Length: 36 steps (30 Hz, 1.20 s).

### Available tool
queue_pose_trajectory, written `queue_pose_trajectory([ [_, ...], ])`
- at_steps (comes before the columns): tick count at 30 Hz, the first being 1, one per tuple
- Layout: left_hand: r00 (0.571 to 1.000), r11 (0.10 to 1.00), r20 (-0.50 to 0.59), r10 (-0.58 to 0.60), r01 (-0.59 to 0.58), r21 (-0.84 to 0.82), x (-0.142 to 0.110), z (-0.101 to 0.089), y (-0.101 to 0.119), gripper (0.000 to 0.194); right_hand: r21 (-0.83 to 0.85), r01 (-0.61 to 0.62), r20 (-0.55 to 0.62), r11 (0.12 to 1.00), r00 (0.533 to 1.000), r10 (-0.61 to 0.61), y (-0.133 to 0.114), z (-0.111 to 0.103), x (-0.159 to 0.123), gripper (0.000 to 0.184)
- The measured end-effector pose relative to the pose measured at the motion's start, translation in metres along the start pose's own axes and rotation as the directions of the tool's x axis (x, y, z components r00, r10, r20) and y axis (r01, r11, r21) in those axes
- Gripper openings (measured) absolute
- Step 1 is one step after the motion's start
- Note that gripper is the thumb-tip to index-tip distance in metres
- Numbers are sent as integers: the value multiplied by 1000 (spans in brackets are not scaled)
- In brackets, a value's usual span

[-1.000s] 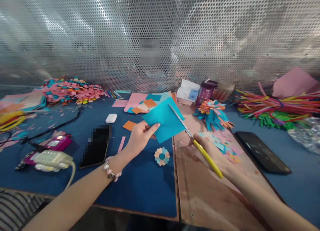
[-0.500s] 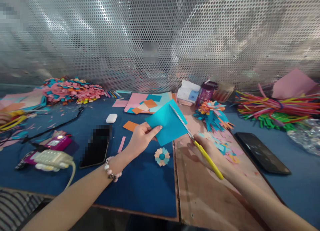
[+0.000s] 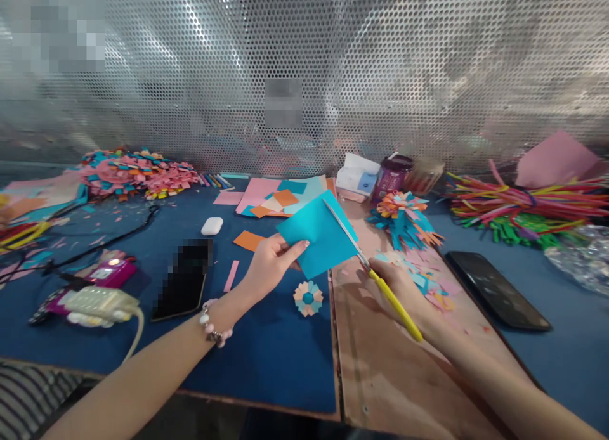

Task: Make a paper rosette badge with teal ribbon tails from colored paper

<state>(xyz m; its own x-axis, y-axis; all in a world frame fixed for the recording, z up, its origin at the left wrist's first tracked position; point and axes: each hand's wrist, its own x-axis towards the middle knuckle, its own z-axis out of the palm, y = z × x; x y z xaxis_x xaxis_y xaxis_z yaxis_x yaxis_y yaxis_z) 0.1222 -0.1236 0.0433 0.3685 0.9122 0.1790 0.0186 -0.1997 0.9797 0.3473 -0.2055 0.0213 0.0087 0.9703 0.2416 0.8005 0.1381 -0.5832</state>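
Note:
Between thumb and fingers, my left hand point(image 3: 275, 262) pinches a bright blue sheet of paper point(image 3: 318, 234) by its lower left edge, tilted above the table. My right hand point(image 3: 394, 288) is wrapped round yellow-handled scissors point(image 3: 392, 304); their metal blades lie along the right edge of the sheet, pointing up and left. Whether the far blade is behind the paper I cannot tell. Below the sheet lies a small paper flower point(image 3: 308, 298) in peach and pale blue with a darker blue middle. Orange and pink paper pieces point(image 3: 248, 240) lie beside my left hand.
Two phones point(image 3: 183, 281) point(image 3: 497, 291) lie either side. Behind stand a stack of coloured paper point(image 3: 259, 193), a tissue pack point(image 3: 358, 177), a purple jar point(image 3: 394, 177) and a paper flower bunch point(image 3: 404, 218). Paper scraps point(image 3: 423, 278) lie near my right hand. A perforated metal wall point(image 3: 304, 47) closes the back.
The blue paper and scissors have shifted slightly right and down, then held nearly still. At the far left, another person's hand came into view with yellow-handled scissors and has moved mostly out.

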Motion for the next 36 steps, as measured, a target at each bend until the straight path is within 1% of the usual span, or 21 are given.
queue_pose_trajectory([
  [3,1000,1000,6,1,-1,-16,0,0,-1,26,-10,-3,5,1000,1000,4,0,1,0,28],
  [7,1000,998,23,-2,3,-57,1,-2,-1,26,27,-34,57,999,998,32,-4,-1,0,24],
  [11,1000,1000,10,22,-22,2,1,-3,-3,25,90,-58,105,994,993,48,-7,-2,-1,18],
  [15,999,999,31,13,-14,29,0,-1,-3,27,125,-58,129,990,991,42,-8,-4,-2,16],
  [19,999,1000,42,6,-7,14,0,0,-4,26,118,-64,105,991,993,51,-6,-2,0,18],
  [24,998,1000,58,-3,3,1,1,-1,-4,25,33,-61,43,998,997,59,-1,2,3,24],
  [27,998,998,61,-15,19,-67,-1,2,-2,25,2,-80,36,997,996,79,-4,0,3,31],
  [29,999,990,48,-7,14,-139,0,2,-2,26,25,-116,46,993,992,115,-7,-2,3,34],
  [31,1000,985,8,13,-12,-170,6,-3,-4,28,83,-165,49,983,986,162,-9,-5,3,35],
  [33,998,994,-59,21,-27,-106,17,-14,-9,29,149,-184,26,972,983,182,-7,-7,3,37],
  [34,996,999,-89,8,-11,-37,24,-21,-13,29,180,-186,10,966,982,187,-5,-8,4,38],
  [35,994,997,-105,-15,23,78,31,-29,-17,29,207,-190,3,960,981,193,-3,-9,5,40],
  [36,992,968,-124,-35,65,244,38,-36,-21,29,236,-201,8,951,979,205,0,-10,5,41],
])
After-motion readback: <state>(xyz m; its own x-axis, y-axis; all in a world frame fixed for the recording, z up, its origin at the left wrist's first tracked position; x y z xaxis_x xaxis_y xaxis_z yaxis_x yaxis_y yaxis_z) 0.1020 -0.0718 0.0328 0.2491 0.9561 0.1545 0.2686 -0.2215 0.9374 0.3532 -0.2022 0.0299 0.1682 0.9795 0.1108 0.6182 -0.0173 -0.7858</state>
